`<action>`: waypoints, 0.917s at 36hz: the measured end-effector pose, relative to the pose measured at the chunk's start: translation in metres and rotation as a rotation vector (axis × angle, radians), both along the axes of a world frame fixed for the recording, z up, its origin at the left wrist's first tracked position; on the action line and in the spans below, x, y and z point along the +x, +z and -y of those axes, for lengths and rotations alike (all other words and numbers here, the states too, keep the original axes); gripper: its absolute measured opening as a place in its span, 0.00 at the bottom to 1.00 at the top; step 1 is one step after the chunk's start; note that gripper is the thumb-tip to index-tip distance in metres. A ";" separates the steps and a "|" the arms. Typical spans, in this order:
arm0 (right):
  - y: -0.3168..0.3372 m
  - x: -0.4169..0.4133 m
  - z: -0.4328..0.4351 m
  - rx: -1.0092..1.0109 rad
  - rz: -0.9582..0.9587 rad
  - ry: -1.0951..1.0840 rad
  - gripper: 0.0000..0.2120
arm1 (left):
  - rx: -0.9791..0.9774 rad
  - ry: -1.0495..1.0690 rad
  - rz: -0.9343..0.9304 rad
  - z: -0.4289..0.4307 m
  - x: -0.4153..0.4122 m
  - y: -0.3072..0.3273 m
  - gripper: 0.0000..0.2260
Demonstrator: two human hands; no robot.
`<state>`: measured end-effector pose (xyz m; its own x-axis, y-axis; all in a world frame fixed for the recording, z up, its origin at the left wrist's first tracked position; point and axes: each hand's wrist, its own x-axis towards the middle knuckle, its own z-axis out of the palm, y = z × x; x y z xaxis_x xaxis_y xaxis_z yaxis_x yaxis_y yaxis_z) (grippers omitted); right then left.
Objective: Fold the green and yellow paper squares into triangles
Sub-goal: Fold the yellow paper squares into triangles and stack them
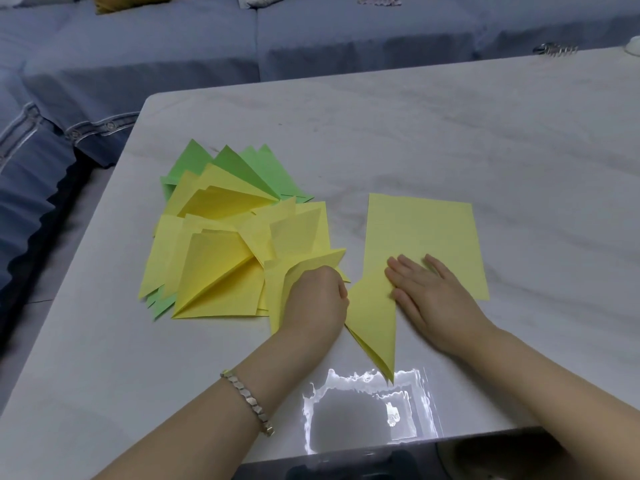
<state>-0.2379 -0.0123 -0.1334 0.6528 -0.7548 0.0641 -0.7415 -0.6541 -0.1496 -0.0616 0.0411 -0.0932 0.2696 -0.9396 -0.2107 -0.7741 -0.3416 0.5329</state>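
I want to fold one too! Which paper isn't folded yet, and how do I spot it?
On the white marble table, look right of the pile of folded triangles. A yellow sheet lies there under the flat right hand. It alone is flat and four-cornered; the others are pointed triangles.

the table (450,133) is smooth, glossy, marble-look stone. on it lie matt yellow paper (422,230) and matt green paper triangles (256,168). beyond the table, a blue cloth sofa (173,46); over its near edge, a metal bracelet (247,400).

Home living room: blue sofa (311,39), cushions, marble-look table (450,133).
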 end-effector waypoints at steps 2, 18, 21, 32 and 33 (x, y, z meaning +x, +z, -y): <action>0.003 0.002 0.010 0.055 0.005 -0.010 0.32 | -0.004 -0.002 0.011 0.000 0.000 0.000 0.05; 0.010 -0.008 -0.012 0.278 -0.027 -0.045 0.54 | -0.004 -0.003 0.050 -0.004 -0.004 0.002 0.06; 0.010 -0.010 -0.025 0.250 -0.043 -0.046 0.55 | -0.010 -0.006 0.056 -0.004 -0.004 0.003 0.06; 0.010 -0.006 -0.055 0.353 0.013 0.069 0.64 | -0.028 -0.021 0.060 -0.004 -0.003 0.003 0.06; 0.012 -0.007 -0.052 0.368 0.040 0.072 0.62 | -0.033 -0.029 0.065 -0.004 -0.001 0.006 0.06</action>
